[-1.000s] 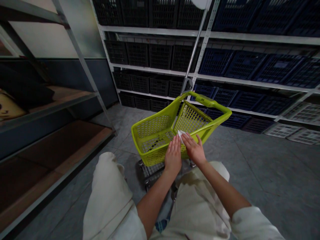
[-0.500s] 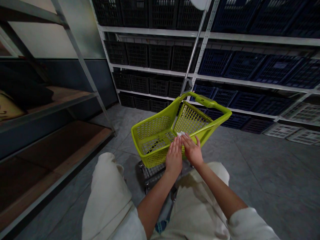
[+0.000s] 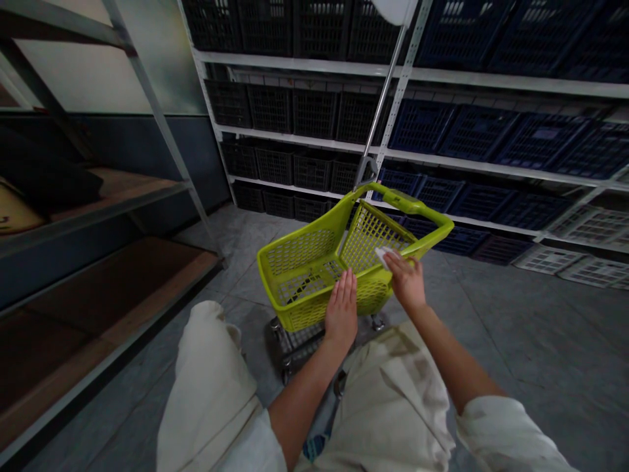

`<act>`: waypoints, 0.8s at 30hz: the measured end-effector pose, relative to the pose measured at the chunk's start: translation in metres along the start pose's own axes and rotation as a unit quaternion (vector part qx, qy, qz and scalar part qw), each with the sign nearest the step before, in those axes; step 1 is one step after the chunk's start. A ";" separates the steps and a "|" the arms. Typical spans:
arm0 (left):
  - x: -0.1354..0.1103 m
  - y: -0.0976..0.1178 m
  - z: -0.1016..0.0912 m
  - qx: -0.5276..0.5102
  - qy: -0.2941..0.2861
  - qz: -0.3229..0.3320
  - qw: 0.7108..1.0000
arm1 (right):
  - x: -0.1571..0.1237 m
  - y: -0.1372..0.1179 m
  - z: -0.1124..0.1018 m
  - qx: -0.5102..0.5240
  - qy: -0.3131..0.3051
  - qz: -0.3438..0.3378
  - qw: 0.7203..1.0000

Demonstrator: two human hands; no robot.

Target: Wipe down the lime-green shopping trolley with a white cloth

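A lime-green plastic shopping basket [image 3: 302, 252] with a mesh wall sits on a small wheeled metal cart frame [image 3: 299, 347]. My right hand [image 3: 405, 282] rests on the basket's right rim, pressing a small white cloth or tissue [image 3: 386, 257] under its fingertips. My left hand [image 3: 341, 308] lies flat against the near rim, fingers apart, holding nothing. Between my hands is a stretch of green rim. The cart's green handle [image 3: 413, 203] curves across the far end, and a thin metal pole [image 3: 381, 111] rises from it.
Metal shelving [image 3: 304, 131] filled with black and navy plastic crates stands ahead. White crates [image 3: 548, 259] lie at its right foot. Shelves with wooden boards [image 3: 113, 295] run along the left. The floor is grey tile, and my cream-coloured trousers fill the bottom of the view.
My right hand has slid rightward along the rim with the white cloth, moving apart from my left hand. Half a second ago both hands were close together. My left hand has barely moved.
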State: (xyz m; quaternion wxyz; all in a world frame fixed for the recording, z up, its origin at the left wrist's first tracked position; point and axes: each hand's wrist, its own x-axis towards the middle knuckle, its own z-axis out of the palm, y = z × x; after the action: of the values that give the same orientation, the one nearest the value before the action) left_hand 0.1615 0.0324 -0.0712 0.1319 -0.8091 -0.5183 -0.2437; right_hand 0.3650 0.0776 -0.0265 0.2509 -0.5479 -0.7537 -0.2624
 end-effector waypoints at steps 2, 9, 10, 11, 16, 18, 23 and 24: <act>0.000 0.001 0.001 0.010 0.000 -0.004 1.000 | -0.008 -0.044 0.007 0.049 -0.023 -0.042 0.998; -0.001 -0.005 0.000 0.018 0.011 0.005 1.000 | -0.003 -0.014 -0.002 0.035 -0.038 -0.099 0.994; -0.001 -0.006 0.000 0.016 0.011 0.007 1.000 | 0.001 0.007 -0.004 0.017 -0.021 -0.084 0.996; 0.000 -0.005 0.000 0.013 0.010 0.009 1.000 | 0.003 0.025 -0.005 0.000 -0.005 -0.062 0.998; 0.000 0.000 -0.001 0.015 0.007 0.006 1.000 | 0.001 0.016 0.004 -0.021 0.044 0.032 0.998; 0.000 0.001 0.000 0.018 0.006 0.001 1.000 | -0.006 -0.025 0.010 0.011 0.025 0.011 1.000; -0.001 -0.003 0.002 0.019 0.005 0.006 1.000 | -0.013 -0.064 0.010 0.054 -0.019 -0.085 0.995; -0.001 -0.005 0.002 0.020 0.007 0.007 1.000 | -0.011 -0.051 0.007 0.046 -0.022 -0.098 0.994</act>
State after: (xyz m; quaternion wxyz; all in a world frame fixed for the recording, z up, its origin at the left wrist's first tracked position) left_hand 0.1574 0.0347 -0.0740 0.1532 -0.8082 -0.5165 -0.2378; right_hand 0.3190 0.0613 -0.0449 0.2326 -0.4644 -0.8205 -0.2388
